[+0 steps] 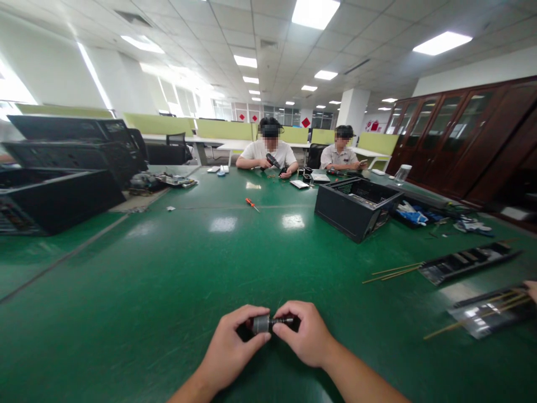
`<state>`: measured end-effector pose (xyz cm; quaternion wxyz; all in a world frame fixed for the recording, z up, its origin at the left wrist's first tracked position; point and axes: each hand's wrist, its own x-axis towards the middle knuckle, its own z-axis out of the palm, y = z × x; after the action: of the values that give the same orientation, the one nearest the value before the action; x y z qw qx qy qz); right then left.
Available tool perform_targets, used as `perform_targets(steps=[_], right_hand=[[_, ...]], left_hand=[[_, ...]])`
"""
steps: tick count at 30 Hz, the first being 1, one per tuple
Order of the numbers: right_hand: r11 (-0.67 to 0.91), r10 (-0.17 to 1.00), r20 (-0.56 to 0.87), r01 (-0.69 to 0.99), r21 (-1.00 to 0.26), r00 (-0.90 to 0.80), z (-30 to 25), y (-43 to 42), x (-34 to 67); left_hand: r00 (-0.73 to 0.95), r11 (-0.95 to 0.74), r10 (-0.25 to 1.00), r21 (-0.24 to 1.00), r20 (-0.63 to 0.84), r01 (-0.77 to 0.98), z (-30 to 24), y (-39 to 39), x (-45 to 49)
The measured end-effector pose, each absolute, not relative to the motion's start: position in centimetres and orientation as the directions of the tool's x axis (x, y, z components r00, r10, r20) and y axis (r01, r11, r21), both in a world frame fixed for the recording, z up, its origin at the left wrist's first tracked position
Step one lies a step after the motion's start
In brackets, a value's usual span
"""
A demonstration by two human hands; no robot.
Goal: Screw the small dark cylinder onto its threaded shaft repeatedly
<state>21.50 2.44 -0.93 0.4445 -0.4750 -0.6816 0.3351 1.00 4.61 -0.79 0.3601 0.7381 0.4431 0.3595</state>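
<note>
Low in the head view, my left hand (235, 341) is closed around a small grey cylindrical part (262, 324), thumb and fingers on its sides. From the cylinder's right end runs a thin dark ridged shaft (280, 321) with a shinier tip. My right hand (305, 334) pinches this shaft between thumb and fingers. The two pieces lie in one line, held level just above the green tabletop (168, 291). Whether they are one piece or separate I cannot tell. The palms and the cylinder's left end are partly hidden.
An orange screwdriver (251, 204) lies mid-table. A black computer case (356, 207) stands right, larger cases (59, 196) left. Thin brass-coloured rods (394, 272) and black trays (470, 260) lie right. Two people sit opposite; one holds a power drill (273, 160). Another person's hand (532, 289) shows at the right edge.
</note>
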Motion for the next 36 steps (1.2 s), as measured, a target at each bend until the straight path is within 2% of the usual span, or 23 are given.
perform_targets(steps=[36], right_hand=[[0.314,0.949,0.282,0.356,-0.880,-0.142,-1.29,2.52,21.78]], left_hand=[[0.320,-0.294,0.932,0.873,0.171,0.390,-0.83,4.58,0.87]])
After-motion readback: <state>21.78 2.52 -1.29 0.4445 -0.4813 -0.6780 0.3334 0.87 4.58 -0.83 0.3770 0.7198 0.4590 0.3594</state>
